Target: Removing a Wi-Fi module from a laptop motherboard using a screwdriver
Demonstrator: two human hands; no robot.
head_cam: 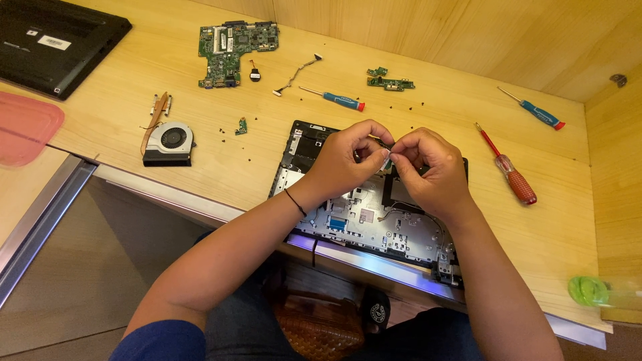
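Note:
My left hand (348, 160) and my right hand (428, 167) meet above an opened laptop base (361, 227) lying at the front edge of the wooden desk (221, 160). Between the fingertips of both hands I pinch a small dark part (382, 150); its shape is mostly hidden by my fingers. A thin black band circles my left wrist. The laptop base shows bare metal framing, thin cables and small blue tabs.
A green motherboard (234, 50), a cooling fan with copper pipe (167, 140), a coin cell (255, 74), a cable (297, 73), small green boards (388, 81), loose screws, two blue screwdrivers (338, 99) (538, 112), a red screwdriver (508, 170), a black laptop cover (53, 40), a pink tray (23, 127).

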